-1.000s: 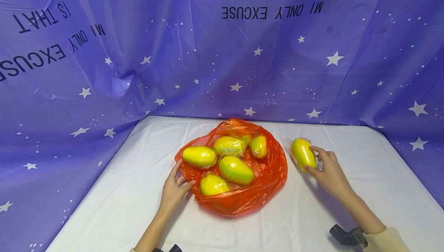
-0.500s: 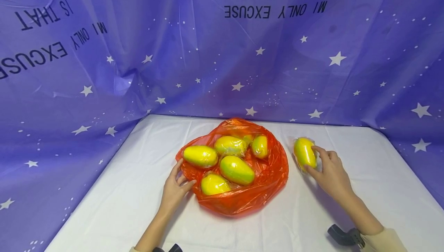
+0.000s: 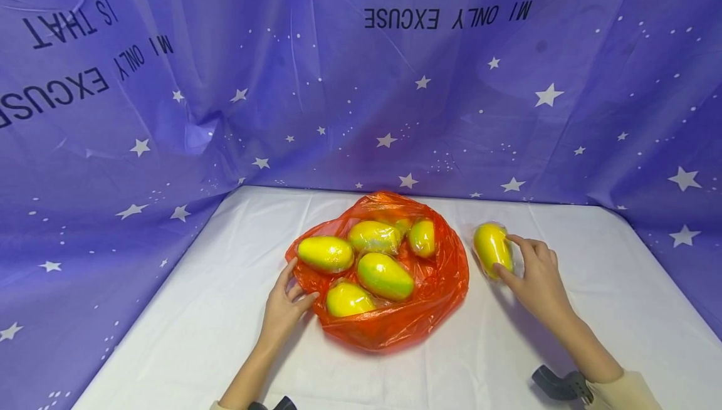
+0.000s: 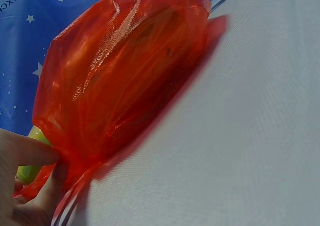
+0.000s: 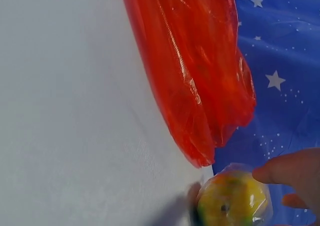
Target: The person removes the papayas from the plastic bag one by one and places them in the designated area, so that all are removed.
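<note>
An opened red plastic bag (image 3: 389, 328) sits mid-table with several yellow-green mangoes, such as this mango (image 3: 385, 276), lying inside in clear wrap. My left hand (image 3: 282, 310) is at the bag's left edge; in the left wrist view its thumb and finger pinch the gathered red film. To the right of the bag, my right hand (image 3: 539, 281) holds a clear-wrapped mango (image 3: 491, 249) between thumb and fingers. The right wrist view shows this mango blurred at the bottom, apart from the bag. One mango at the back of the bag is partly hidden.
A white cloth (image 3: 225, 284) covers the table. Behind and beside it hangs a purple-blue curtain (image 3: 338, 96) with stars and lettering. Black camera mounts (image 3: 561, 385) sit at the wrists.
The mango in my right hand has turned and shifted slightly, with the fingers still on it. My left hand and the bag stay as they were.
</note>
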`<state>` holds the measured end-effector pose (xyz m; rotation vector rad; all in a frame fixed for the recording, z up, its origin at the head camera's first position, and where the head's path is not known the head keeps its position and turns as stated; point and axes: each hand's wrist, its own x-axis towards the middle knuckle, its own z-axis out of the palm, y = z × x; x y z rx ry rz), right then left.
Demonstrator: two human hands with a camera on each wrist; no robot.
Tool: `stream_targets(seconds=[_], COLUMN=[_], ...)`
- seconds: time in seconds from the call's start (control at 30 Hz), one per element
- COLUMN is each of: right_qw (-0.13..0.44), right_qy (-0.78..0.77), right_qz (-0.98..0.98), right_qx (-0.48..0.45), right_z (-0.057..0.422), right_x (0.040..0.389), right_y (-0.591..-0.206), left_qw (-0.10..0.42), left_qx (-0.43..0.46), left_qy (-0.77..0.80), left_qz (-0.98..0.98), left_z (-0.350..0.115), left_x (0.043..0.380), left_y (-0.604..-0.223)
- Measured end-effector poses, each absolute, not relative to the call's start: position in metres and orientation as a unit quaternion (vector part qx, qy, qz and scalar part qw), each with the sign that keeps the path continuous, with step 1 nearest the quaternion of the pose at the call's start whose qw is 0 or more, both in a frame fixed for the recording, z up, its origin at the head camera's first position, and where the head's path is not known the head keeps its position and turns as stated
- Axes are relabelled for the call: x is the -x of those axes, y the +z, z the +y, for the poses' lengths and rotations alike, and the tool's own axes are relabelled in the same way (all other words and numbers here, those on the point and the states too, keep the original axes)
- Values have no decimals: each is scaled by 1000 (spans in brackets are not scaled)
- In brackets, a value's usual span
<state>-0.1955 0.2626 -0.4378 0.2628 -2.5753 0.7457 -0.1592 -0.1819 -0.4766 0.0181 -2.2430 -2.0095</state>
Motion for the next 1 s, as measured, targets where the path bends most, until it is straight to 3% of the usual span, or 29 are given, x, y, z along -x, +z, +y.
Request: stream_targets(seconds=[0.5,0.87,1.0], right_qw=[260,222,184], right_qy=[328,333,343], right_qz=[-897,-886,-878], right_qx=[-143,-232,-278], right_z=[248,227,217], right_x=[193,202,206], right_y=[-425,-421,-415], left_qw=[64,75,73], left_qx=[-8,-11,-5], left_qy=[-665,-657,-659], left_qz=[-744,-750,-748], left_z=[-182,-182,-181], left_x=[159,161,161], left_y=[-477,-479,-477])
